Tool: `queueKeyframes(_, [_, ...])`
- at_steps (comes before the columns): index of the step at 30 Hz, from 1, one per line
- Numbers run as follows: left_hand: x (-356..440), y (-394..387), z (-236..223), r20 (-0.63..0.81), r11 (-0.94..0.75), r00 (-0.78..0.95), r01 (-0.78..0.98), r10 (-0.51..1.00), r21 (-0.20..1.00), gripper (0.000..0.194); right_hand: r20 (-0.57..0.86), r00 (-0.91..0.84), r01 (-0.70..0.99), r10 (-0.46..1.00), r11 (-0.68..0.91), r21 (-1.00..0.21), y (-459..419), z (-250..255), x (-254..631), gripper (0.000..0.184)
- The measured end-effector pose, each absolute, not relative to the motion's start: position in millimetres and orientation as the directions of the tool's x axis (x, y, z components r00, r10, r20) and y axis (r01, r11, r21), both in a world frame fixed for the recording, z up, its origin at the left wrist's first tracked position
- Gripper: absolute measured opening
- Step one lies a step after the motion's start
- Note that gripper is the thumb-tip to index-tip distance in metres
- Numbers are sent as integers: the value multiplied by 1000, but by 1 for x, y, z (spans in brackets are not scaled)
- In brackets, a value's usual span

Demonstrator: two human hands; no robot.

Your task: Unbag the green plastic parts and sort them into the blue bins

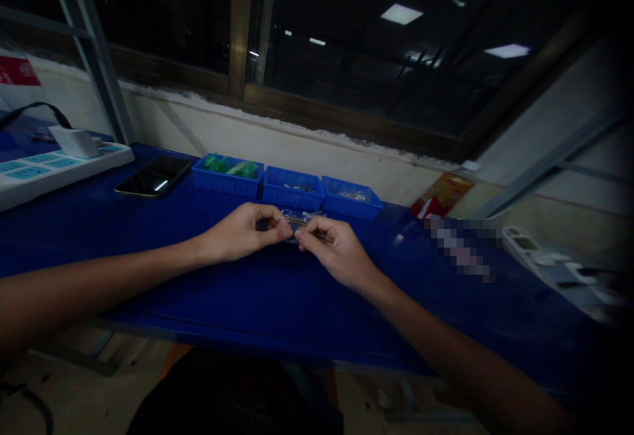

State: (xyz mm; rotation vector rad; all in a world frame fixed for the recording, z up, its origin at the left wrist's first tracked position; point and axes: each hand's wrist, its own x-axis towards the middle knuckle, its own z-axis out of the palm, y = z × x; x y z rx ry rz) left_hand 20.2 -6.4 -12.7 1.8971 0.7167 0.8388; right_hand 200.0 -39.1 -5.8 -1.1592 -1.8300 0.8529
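A white power strip (59,176) lies far left of the fingers, a dark phone (154,176) nearer. Beyond the left fingers stands a blue bin (225,184) with green contents. The left hand (247,232) pinches a small clear packet (297,218), partly hidden between both hands' fingertips; a middle bin (290,196) and right bin (352,207) sit just beyond. The right hand (339,250) pinches its other side, fingers narrow. Well right on the counter (247,303) is an orange package (448,191).

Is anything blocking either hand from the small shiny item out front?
Nothing visible does. The left hand and right hand already meet at the small shiny item, fingertips pinched on it, though they hide part of it. The blue bins stand beyond it, not between.
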Motion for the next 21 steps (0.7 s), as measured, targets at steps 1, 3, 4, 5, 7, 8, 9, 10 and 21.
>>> queueKeyframes(1, [20,-7,-12,259,-420,598,145,759,896,15,264,-271,395,926,357,-846,-39,-6,200,18])
queueKeyframes(3, [20,-7,-12,259,-424,592,157,763,892,15,270,-271,395,924,363,-844,-40,-6,199,18])
queueKeyframes(4, [20,-7,-12,257,-424,592,161,764,891,16,274,-270,395,923,366,-843,-40,-6,198,18])
queueKeyframes(5, [20,-8,-12,255,-425,591,165,765,890,16,277,-268,396,923,368,-842,-40,-6,198,18])
queueKeyframes(7, [20,-8,-12,252,-427,591,174,766,887,16,280,-268,401,922,371,-838,-40,-6,198,18])
queueKeyframes(8, [20,-8,-12,252,-429,592,178,766,886,16,282,-270,404,921,374,-835,-40,-6,198,18])
queueKeyframes(9, [20,-8,-12,252,-431,592,181,766,884,16,284,-273,408,919,378,-831,-40,-7,198,18])
queueKeyframes(10, [20,-8,-13,251,-431,592,183,766,883,16,286,-277,412,918,382,-827,-40,-7,198,18])
queueKeyframes(21, [20,-9,-15,229,-432,640,178,734,884,13,277,-319,448,907,401,-799,-40,-12,198,14])
